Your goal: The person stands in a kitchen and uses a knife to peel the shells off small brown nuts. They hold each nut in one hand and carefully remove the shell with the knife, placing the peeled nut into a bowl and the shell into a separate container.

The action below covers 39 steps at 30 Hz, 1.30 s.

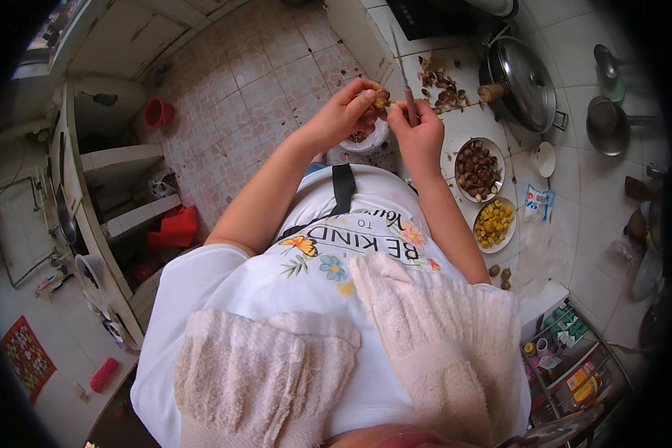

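Note:
Between the fingers of my left hand point(354, 107) is a partly peeled chestnut point(381, 99), its yellow flesh showing beside brown shell. My right hand point(416, 127) holds a small knife by its reddish handle point(410, 106), the thin blade pointing away from me. The right thumb and fingertips meet the chestnut and seem to pinch its skin. Below the hands stands a white bin point(364, 144) with shell bits inside. To the right, a plate of brown chestnuts point(477, 168) sits beside a plate of peeled yellow chestnuts point(493, 224).
Loose shells point(445, 89) lie on the tiled counter, near a lidded pan point(521, 84) with a wooden handle. Several chestnuts point(501, 274) rest by a plastic bag point(543, 257). A small white bowl point(545, 158) stands near the wall. A red bucket point(158, 113) is on the floor.

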{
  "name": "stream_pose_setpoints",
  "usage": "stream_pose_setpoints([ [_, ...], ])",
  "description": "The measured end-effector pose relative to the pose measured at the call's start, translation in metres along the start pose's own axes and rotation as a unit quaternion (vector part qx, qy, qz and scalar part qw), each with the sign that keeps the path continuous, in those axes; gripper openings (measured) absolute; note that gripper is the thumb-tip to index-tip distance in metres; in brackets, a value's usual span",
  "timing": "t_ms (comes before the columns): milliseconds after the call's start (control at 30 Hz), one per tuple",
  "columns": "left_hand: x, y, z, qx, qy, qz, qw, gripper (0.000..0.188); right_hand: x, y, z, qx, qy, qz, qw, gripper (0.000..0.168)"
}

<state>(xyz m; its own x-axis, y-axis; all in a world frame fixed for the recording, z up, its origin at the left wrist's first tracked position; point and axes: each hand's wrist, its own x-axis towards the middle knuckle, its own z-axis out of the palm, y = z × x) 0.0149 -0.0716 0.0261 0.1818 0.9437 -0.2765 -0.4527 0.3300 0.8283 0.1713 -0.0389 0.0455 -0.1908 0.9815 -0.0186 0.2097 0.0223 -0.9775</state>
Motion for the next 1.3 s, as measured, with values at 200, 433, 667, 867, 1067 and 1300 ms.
stream_pose_setpoints([
  [200, -0.002, 0.002, 0.001, 0.059, -0.005, 0.042, 0.997, 0.033, 0.001, -0.002, -0.001, -0.044, 0.008, -0.061, 0.997, 0.013],
  [433, 0.0, 0.001, 0.002, 0.007, -0.017, 0.044, 0.999, 0.035, 0.007, 0.005, -0.004, -0.088, 0.04, -0.053, 0.994, 0.015],
  [667, -0.011, 0.021, -0.001, -0.055, -0.033, 0.072, 0.995, 0.038, 0.035, 0.052, -0.026, -0.077, 0.049, 0.076, 0.993, 0.016],
  [867, -0.014, 0.023, -0.01, -0.176, -0.066, 0.078, 0.979, 0.041, 0.037, 0.081, -0.022, -0.121, 0.004, 0.037, 0.992, 0.023],
  [1067, -0.003, 0.018, -0.005, 0.16, 0.102, 0.163, 0.968, 0.036, 0.041, 0.047, -0.019, -0.037, -0.041, 0.05, 0.997, 0.026],
  [1300, 0.0, 0.022, 0.011, 0.448, 0.141, 0.265, 0.842, 0.033, 0.023, -0.017, -0.008, 0.017, -0.092, -0.029, 0.995, 0.026],
])
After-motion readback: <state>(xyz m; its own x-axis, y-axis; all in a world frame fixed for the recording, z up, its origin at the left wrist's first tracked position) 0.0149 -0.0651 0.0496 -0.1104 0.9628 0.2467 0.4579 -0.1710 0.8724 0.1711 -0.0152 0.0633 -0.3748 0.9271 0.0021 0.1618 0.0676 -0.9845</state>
